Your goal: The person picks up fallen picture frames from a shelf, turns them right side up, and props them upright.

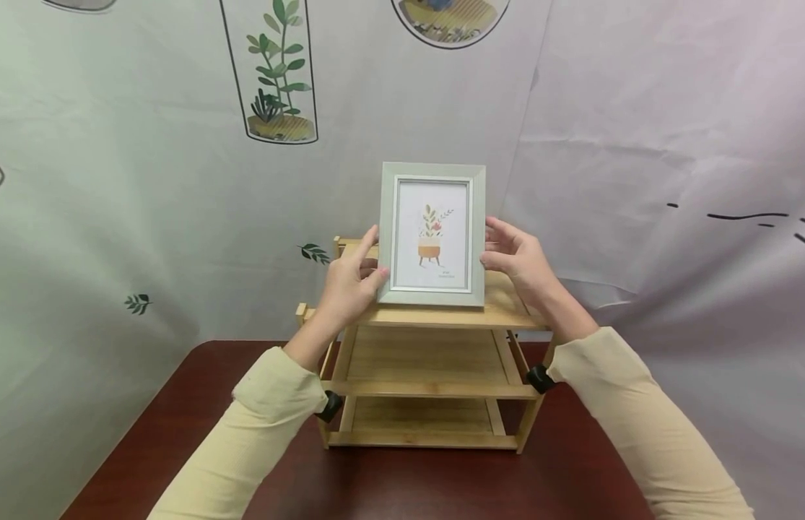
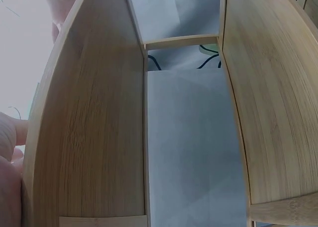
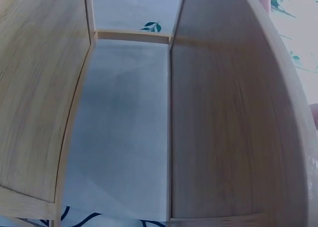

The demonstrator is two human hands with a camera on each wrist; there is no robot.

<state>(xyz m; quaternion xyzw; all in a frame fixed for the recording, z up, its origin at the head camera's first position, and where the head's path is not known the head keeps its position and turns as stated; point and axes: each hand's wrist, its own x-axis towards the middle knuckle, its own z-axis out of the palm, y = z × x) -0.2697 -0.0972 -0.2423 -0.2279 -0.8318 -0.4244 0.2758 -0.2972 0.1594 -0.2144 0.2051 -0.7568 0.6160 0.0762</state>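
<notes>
A pale picture frame (image 1: 433, 170) with a potted-plant print stands nearly upright at the front of the top shelf (image 1: 506, 303) of a wooden rack. By its left edge my left hand (image 1: 350, 282) holds it between thumb and fingers. My right hand (image 1: 520, 263) grips the opposite edge in the same way. Whether the frame's bottom rests on the shelf, I cannot tell. In the left wrist view, part of the left hand (image 2: 9, 152) shows beyond the top board (image 2: 99, 127). Only a sliver of the right hand appears at the right wrist view's edge.
Below the top shelf, the rack has a middle shelf (image 1: 434, 354) and a bottom shelf (image 1: 421, 417). It stands on a dark red table (image 1: 441, 484). Behind hangs a pale cloth (image 1: 181, 202) printed with plants. A dark band (image 1: 541, 378) sits by each sleeve cuff.
</notes>
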